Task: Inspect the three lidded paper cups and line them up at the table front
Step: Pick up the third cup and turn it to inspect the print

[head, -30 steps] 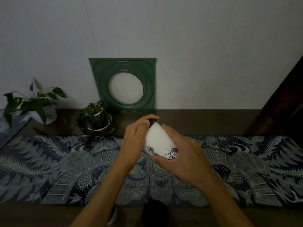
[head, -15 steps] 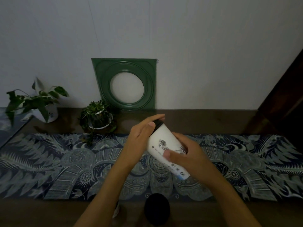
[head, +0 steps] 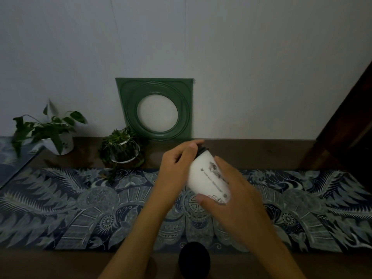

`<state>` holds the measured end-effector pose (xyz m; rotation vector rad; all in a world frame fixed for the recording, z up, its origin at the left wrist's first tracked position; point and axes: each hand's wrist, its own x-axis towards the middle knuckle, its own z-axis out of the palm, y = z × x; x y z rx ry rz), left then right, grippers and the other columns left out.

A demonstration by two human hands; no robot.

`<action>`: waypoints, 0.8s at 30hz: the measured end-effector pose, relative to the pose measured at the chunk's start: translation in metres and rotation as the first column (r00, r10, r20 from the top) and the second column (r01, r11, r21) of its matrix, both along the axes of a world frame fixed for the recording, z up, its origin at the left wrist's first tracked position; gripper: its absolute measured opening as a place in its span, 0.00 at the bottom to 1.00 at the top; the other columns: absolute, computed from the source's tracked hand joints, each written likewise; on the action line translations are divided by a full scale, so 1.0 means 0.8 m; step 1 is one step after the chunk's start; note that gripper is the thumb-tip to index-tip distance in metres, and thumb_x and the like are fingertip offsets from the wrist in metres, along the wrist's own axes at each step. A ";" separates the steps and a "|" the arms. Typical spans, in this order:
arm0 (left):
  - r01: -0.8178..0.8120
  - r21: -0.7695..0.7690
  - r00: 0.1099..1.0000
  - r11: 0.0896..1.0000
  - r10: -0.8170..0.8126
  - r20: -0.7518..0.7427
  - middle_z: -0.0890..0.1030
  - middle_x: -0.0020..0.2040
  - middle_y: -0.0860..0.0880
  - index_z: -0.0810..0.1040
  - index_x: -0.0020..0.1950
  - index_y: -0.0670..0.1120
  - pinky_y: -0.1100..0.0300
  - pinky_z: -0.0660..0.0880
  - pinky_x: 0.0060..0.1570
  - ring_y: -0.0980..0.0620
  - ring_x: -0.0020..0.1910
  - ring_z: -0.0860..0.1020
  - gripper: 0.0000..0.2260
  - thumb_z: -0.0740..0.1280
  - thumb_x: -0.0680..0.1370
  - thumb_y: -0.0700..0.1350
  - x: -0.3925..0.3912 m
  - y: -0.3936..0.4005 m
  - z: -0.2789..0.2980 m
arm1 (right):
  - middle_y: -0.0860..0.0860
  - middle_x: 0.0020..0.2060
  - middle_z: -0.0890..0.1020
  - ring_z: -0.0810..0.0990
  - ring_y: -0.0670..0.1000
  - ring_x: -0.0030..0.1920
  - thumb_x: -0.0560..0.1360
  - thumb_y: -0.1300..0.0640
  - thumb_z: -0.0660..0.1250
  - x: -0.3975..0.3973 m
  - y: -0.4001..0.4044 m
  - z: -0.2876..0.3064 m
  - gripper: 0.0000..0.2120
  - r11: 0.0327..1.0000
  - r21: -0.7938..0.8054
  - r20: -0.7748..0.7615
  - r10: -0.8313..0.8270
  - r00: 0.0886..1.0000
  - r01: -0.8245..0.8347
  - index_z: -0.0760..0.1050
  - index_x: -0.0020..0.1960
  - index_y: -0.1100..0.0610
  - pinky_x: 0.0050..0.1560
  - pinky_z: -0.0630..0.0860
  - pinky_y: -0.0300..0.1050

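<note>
Holding a white printed paper cup with a black lid [head: 205,176] tilted above the patterned blue cloth [head: 60,208] on the dark wooden surface [head: 251,154], we curl our left hand [head: 177,168] fingers over its lid end while our right hand [head: 233,200] fingers wrap its base. Below our fingers, a second cup's black round lid [head: 194,258] sits at the front edge.

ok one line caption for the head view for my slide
Both hands, left and right, hold a tilted white lidded cup above the patterned runner; a black lid shows at the table front.
</note>
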<state>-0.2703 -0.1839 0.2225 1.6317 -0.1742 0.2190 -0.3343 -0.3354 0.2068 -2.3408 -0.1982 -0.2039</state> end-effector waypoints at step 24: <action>-0.071 -0.167 0.996 0.983 0.080 0.047 0.87 0.48 0.49 0.86 0.51 0.53 0.46 0.80 0.52 0.45 0.51 0.83 0.19 0.62 0.72 0.62 -0.012 -0.010 0.025 | 0.33 0.61 0.63 0.71 0.40 0.56 0.66 0.34 0.70 -0.011 0.003 0.019 0.47 1.000 0.009 0.002 -0.022 1.000 0.022 0.43 0.74 0.31 0.56 0.75 0.42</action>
